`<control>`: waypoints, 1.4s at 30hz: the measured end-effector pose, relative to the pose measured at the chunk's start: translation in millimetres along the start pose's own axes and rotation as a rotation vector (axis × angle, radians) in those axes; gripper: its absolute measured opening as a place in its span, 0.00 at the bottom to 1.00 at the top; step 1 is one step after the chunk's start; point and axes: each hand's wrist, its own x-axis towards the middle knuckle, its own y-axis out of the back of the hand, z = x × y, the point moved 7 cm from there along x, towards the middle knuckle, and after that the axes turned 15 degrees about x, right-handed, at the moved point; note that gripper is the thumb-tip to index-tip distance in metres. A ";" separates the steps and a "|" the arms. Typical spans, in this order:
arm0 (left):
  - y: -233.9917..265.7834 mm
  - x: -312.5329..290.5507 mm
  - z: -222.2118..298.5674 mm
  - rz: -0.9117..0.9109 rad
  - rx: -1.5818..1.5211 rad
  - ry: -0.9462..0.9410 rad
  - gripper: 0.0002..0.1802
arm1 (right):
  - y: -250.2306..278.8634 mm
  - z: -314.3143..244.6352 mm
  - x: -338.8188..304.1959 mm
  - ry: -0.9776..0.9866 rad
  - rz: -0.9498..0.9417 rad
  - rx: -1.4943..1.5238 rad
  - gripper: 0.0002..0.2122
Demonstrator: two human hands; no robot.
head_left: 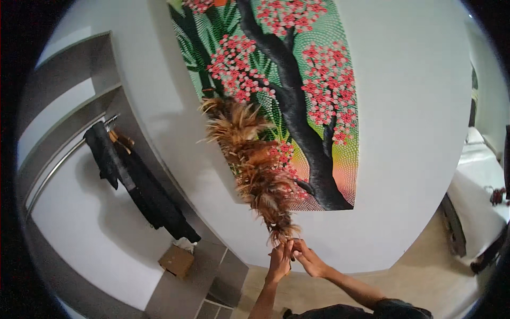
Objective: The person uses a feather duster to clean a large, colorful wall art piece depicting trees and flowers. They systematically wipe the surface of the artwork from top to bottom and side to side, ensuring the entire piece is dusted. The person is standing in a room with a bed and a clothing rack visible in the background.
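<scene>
A long feather duster [258,167] with brown and tan feathers slants up and to the left in front of a painting [292,74] on the white wall. The painting shows a black tree trunk with pink and red blossoms on a green dotted ground. My left hand [280,261] is closed round the duster's handle, just below the feathers. Right beside it, my right hand [310,260] has its fingers closed at the same handle. Most of the handle is hidden by my hands. The feathers overlap the painting's left side; whether they touch it I cannot tell.
At the left, an open grey wardrobe has a metal rail [59,165] with dark clothes [141,186] hanging from it. A brown cardboard box [177,261] sits on its lower shelf. A bed with white bedding [473,186] stands at the far right, past the wall's edge.
</scene>
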 end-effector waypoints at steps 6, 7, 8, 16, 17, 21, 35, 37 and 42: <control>15.0 10.7 46.2 0.165 -0.015 -0.313 0.26 | 88.8 -56.8 18.0 0.079 0.279 -0.440 0.18; 9.6 16.1 43.5 0.104 -0.016 -0.214 0.24 | 116.1 -69.6 18.9 0.287 0.426 -0.537 0.17; 5.4 18.7 38.2 0.046 -0.012 -0.108 0.22 | 136.7 -88.7 22.2 0.357 0.514 -0.541 0.15; 17.8 55.1 71.5 0.294 0.114 -0.110 0.22 | 245.1 -210.4 57.6 0.913 0.888 -1.091 0.18; 2.8 63.7 33.0 0.405 0.224 -0.181 0.22 | 247.0 -206.8 65.6 0.877 0.884 -1.111 0.19; -15.6 88.3 71.0 0.369 -0.051 -0.178 0.19 | 285.9 -182.3 72.6 0.803 0.908 -1.261 0.22; -54.2 149.1 108.9 0.373 -0.194 -0.238 0.16 | 274.4 -180.8 75.2 0.826 0.898 -1.233 0.20; -60.6 155.3 120.7 0.285 -0.218 -0.217 0.16 | 277.4 -180.0 73.4 0.832 0.905 -1.228 0.19; -36.8 152.5 165.2 0.353 -0.244 -0.300 0.14 | 281.1 -179.8 71.7 0.821 0.907 -1.255 0.19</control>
